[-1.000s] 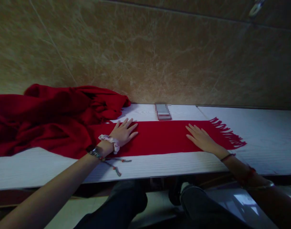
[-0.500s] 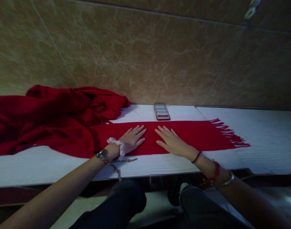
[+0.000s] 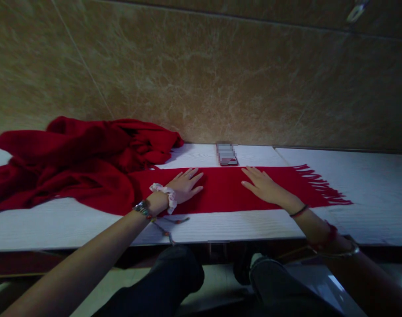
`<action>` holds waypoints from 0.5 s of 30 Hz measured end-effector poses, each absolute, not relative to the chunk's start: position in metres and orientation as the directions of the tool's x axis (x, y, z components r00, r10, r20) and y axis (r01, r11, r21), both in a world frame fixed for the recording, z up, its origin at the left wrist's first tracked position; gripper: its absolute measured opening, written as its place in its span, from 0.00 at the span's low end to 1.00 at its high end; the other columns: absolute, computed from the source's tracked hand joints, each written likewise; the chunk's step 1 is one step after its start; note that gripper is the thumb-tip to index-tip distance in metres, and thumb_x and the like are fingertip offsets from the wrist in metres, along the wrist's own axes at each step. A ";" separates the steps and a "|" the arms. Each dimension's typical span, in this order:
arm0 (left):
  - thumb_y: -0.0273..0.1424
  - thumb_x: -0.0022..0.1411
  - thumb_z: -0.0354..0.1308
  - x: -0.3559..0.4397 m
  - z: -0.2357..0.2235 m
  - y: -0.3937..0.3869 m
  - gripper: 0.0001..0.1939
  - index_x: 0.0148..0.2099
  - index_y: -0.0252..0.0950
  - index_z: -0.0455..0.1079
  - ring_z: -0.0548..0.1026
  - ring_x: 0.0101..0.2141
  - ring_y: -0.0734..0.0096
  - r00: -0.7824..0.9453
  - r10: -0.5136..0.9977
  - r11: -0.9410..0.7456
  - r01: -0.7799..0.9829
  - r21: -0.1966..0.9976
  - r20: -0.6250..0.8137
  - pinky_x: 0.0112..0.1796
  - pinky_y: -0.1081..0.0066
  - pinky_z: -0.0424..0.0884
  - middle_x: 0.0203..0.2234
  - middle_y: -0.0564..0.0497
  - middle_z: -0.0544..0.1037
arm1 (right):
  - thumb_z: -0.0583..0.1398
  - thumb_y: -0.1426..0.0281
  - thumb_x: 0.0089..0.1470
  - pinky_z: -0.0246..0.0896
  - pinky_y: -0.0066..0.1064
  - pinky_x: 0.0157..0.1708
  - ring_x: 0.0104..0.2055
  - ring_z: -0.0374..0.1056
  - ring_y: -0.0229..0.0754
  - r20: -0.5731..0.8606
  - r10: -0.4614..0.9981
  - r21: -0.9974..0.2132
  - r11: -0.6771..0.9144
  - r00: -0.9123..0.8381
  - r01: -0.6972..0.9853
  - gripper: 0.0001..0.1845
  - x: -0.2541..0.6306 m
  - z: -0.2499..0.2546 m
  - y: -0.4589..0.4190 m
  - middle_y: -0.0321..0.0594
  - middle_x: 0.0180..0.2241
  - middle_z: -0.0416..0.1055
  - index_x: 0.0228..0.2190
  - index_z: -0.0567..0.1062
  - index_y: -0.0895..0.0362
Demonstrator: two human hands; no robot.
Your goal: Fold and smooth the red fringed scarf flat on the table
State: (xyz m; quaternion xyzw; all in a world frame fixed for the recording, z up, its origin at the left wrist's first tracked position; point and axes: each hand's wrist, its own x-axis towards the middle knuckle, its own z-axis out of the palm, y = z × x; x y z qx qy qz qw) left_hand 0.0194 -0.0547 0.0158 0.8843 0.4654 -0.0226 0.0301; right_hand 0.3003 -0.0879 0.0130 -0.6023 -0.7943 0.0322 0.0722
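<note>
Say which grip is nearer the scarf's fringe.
The right grip, lying palm-down on the red scarf toward its fringe. The left grip, with a pale scrunchie at its wrist, lies nearer the bunched red cloth.

I can tell this is inside a building, but I can't say if it is a home or a shop. At the top of the frame I see a big brown wall (image 3: 201, 79) with stone patterns. A long white table (image 3: 369, 189) crosses the middle. Pale, shiny floor (image 3: 217, 279) shows at the bottom.
</note>
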 end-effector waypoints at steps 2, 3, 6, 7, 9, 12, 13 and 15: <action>0.41 0.63 0.39 0.025 0.014 -0.051 0.28 0.62 0.33 0.48 0.44 0.59 0.56 0.552 0.833 -0.551 0.834 0.031 -0.028 0.55 0.59 0.48 0.60 0.41 0.46 | 0.42 0.55 0.55 0.42 0.48 0.56 0.61 0.40 0.50 0.118 0.965 -0.140 0.251 -0.235 0.958 0.33 0.297 0.015 -0.079 0.49 0.60 0.46 0.57 0.52 0.59; 0.41 0.63 0.39 0.027 0.011 -0.050 0.28 0.62 0.34 0.48 0.45 0.59 0.56 0.541 0.841 -0.540 0.841 0.034 -0.017 0.55 0.59 0.48 0.60 0.41 0.46 | 0.42 0.55 0.55 0.42 0.49 0.55 0.61 0.40 0.51 0.123 0.964 -0.135 0.253 -0.237 0.958 0.33 0.295 0.013 -0.077 0.49 0.60 0.46 0.57 0.52 0.60; 0.41 0.64 0.37 0.026 0.004 -0.049 0.27 0.62 0.36 0.48 0.44 0.59 0.58 0.537 0.843 -0.536 0.843 0.043 -0.024 0.55 0.58 0.47 0.60 0.44 0.46 | 0.41 0.55 0.56 0.41 0.53 0.55 0.61 0.39 0.51 0.106 0.949 -0.082 0.307 -0.298 0.948 0.31 0.293 0.000 -0.080 0.46 0.60 0.46 0.57 0.53 0.56; 0.41 0.64 0.37 0.023 0.003 -0.050 0.27 0.62 0.36 0.48 0.44 0.59 0.59 0.548 0.836 -0.547 0.836 0.045 -0.037 0.56 0.58 0.46 0.60 0.44 0.46 | 0.41 0.55 0.56 0.40 0.53 0.55 0.61 0.40 0.50 0.102 0.944 -0.060 0.321 -0.314 0.945 0.30 0.295 -0.005 -0.082 0.44 0.60 0.47 0.57 0.53 0.55; 0.42 0.63 0.38 0.010 0.010 -0.049 0.27 0.61 0.36 0.49 0.44 0.59 0.61 0.573 0.816 -0.571 0.820 0.043 -0.081 0.56 0.61 0.46 0.60 0.45 0.47 | 0.40 0.56 0.56 0.40 0.52 0.55 0.61 0.40 0.49 0.090 0.946 -0.029 0.314 -0.311 0.949 0.30 0.304 -0.012 -0.087 0.43 0.60 0.46 0.57 0.53 0.54; 0.40 0.62 0.41 -0.022 0.030 -0.047 0.26 0.60 0.35 0.52 0.48 0.59 0.63 0.571 0.810 -0.572 0.820 0.033 -0.132 0.56 0.65 0.47 0.60 0.44 0.48 | 0.40 0.56 0.56 0.40 0.52 0.55 0.62 0.39 0.50 0.037 0.966 -0.020 0.257 -0.257 0.966 0.31 0.324 -0.012 -0.087 0.43 0.61 0.44 0.58 0.52 0.55; 0.40 0.62 0.41 -0.036 0.038 -0.046 0.26 0.60 0.35 0.52 0.49 0.58 0.63 0.564 0.817 -0.565 0.825 0.033 -0.119 0.56 0.66 0.48 0.60 0.44 0.48 | 0.41 0.56 0.56 0.40 0.53 0.55 0.62 0.39 0.51 0.006 0.971 -0.024 0.238 -0.238 0.971 0.31 0.329 -0.010 -0.085 0.43 0.61 0.44 0.58 0.51 0.56; 0.40 0.60 0.43 -0.065 0.048 -0.045 0.27 0.60 0.35 0.52 0.50 0.58 0.64 0.560 0.823 -0.559 0.828 0.037 -0.095 0.55 0.65 0.49 0.60 0.44 0.49 | 0.42 0.55 0.55 0.40 0.56 0.54 0.61 0.39 0.53 -0.036 0.978 -0.032 0.204 -0.205 0.978 0.32 0.331 -0.003 -0.081 0.46 0.60 0.45 0.57 0.53 0.56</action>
